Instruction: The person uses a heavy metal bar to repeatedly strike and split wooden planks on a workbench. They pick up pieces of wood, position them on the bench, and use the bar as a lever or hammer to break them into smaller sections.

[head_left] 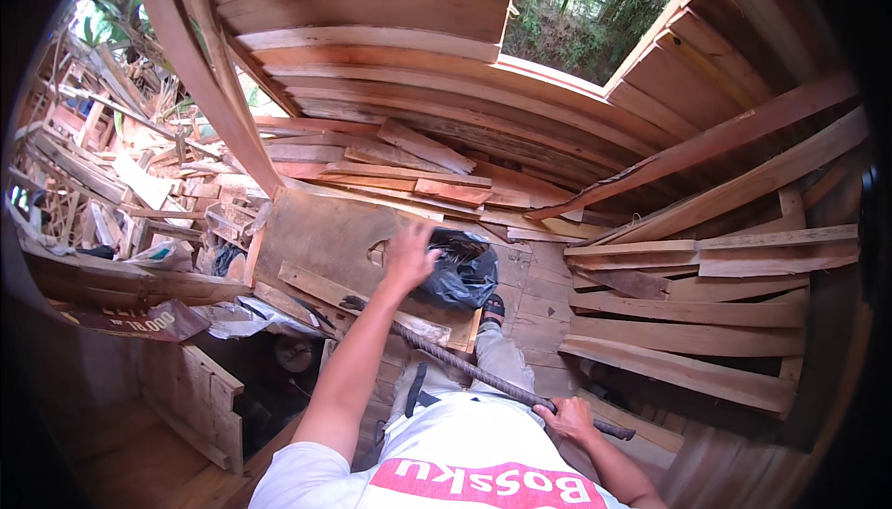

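Note:
My right hand (567, 418) is closed around a long, dark ribbed metal bar (483, 376) near its lower right end. The bar slants across in front of my body, and its far end lies by a loose plank at the left. My left hand (410, 256) is stretched forward with its fingers apart and slightly blurred, holding nothing that I can see. It hovers over the right part of a brown wooden board (321, 235), beside a hole in it. Just right of this hand is a black plastic bag (467, 277), its mouth open and its contents too dark to name.
Sawn planks (409, 170) lie piled along the far plank wall. At the right, a slatted wooden frame (688, 337) stands near leaning beams (706, 151). Scrap wood (121, 170) fills the left side. My sandalled foot (493, 306) stands on the plank floor (539, 309).

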